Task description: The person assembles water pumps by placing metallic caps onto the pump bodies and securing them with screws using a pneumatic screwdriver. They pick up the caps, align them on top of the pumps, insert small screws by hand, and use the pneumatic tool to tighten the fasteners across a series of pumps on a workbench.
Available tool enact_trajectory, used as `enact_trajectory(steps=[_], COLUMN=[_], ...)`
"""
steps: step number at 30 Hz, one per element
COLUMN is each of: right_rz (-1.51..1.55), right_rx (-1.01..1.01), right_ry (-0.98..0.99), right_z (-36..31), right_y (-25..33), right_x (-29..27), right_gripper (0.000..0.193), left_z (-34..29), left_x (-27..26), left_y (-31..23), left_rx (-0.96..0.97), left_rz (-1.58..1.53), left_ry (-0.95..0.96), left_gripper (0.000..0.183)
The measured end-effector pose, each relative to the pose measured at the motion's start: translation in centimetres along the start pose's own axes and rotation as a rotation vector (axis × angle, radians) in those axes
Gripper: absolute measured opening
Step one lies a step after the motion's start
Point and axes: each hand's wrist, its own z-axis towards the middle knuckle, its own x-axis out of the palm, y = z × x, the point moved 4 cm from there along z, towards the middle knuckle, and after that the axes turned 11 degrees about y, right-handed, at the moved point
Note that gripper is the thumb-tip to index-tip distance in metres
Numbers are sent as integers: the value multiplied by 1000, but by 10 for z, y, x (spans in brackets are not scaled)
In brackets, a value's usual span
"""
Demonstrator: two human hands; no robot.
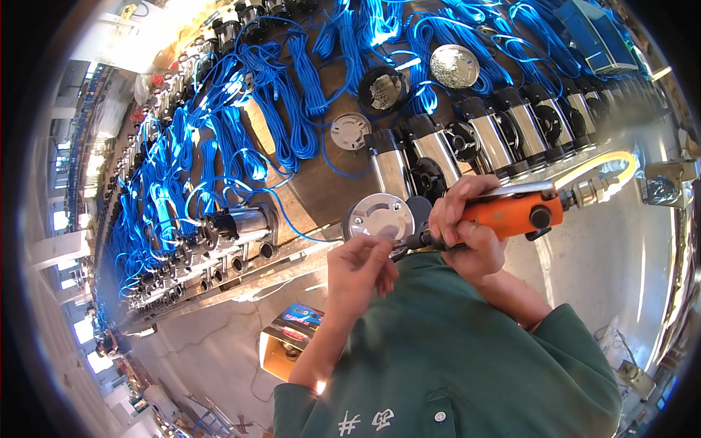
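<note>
My right hand is wrapped round an orange air screwdriver, which lies level with its dark nose pointing left. A yellow hose runs from its rear end. My left hand is closed in a pinch close to the screwdriver's nose; whatever its fingertips hold is too small to make out. Just beyond both hands, a shiny round metal end plate with holes faces up, at the bench's near edge. A blue cable leads to its left side.
Steel cylinders with black ends stand in a row at the right. Coiled blue cables cover much of the bench. Dishes of small parts and a blue bin sit farther back. An open cardboard box is below the bench edge.
</note>
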Motion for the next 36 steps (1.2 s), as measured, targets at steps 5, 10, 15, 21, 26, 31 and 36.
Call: enact_trajectory(steps=[5,10,15,21,26,31,36], right_rz=[-154,-394,-457,-470,-79,81,-128], right_rx=[139,104,158,257,90,495,644], right_ry=[37,268,448,442,-99,-801,-729], right_z=[-13,-11,-6,-2,36,62,33], right_y=[-11,-17,-20,-15,24,2,-27], right_x=[-6,0,10,1,-54,-245,-408], right_gripper=[34,31,25,37,32,19,8], left_z=[-8,-10,-13,-14,-9,38,53], left_x=[5,-2,-8,2,30,55,57], left_y=[2,4,6,9,-29,-43,-46], left_rx=[-99,22,9,118,468,244,70], left_rz=[446,541,744,930,1511,1851,1907], left_ry=[76,-47,-125,-242,-479,-154,34], left_gripper=[30,47,64,62,58,89,90])
